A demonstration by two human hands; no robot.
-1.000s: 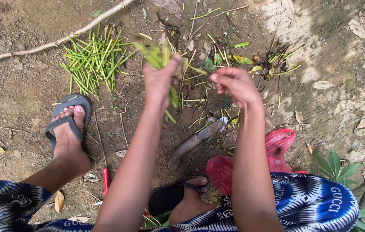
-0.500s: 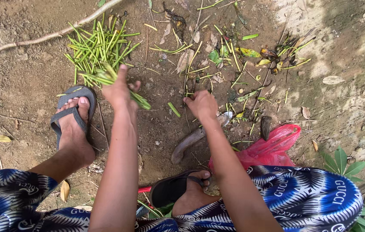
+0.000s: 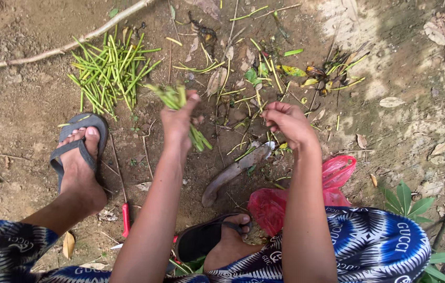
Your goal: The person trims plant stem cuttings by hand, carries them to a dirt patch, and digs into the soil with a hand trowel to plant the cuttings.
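Left hand (image 3: 178,121) fist-clamped round a small bundle of green stems (image 3: 180,110), just right of the cut-stem pile (image 3: 109,68); stems look light, bendy, snappable, best gripped mid-length. Right hand (image 3: 288,121) loosely curled, fingertips pinched, contents unclear

Soft, even daylight all over, nothing harsh. The brightest bit is the pale patch of ground (image 3: 358,31) in the upper right of the frame, a little washed out but not blown. Shadows are faint and short, just dark smudges under the sandal (image 3: 78,139) at left and the arms. Focus is decent on the dirt and the green stem pile (image 3: 109,68); the left hand (image 3: 179,119) and its bunch look slightly motion-smeared. Corners bend a bit, wide-lens style.
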